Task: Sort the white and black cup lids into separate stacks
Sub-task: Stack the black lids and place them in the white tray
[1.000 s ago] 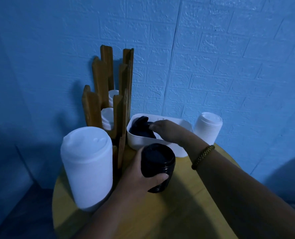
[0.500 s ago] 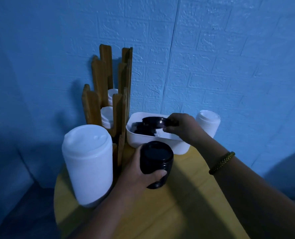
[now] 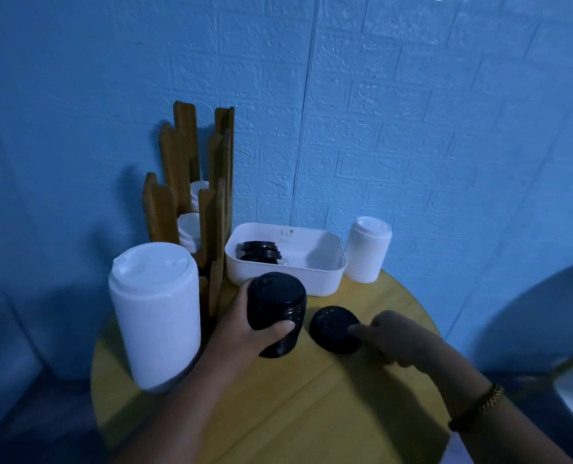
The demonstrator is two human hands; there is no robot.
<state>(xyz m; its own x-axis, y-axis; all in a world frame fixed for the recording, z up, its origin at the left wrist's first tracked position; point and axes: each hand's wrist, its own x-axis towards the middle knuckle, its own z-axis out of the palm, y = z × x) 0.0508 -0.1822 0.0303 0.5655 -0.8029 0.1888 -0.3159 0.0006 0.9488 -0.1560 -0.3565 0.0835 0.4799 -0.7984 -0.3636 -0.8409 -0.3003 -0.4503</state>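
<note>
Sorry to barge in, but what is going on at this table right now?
A person is sorting cup lids. The left hand grips a stack of black lids, while the right hand holds a single black lid beside it. More black lids lie in the white tub; a white lid stack stands at the left.

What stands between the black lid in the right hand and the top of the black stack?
Nothing visible does. The black lid, held by the right hand, is just right of the black stack that the left hand grips. Only an open gap separates them, and the stack's top is uncovered.
</note>
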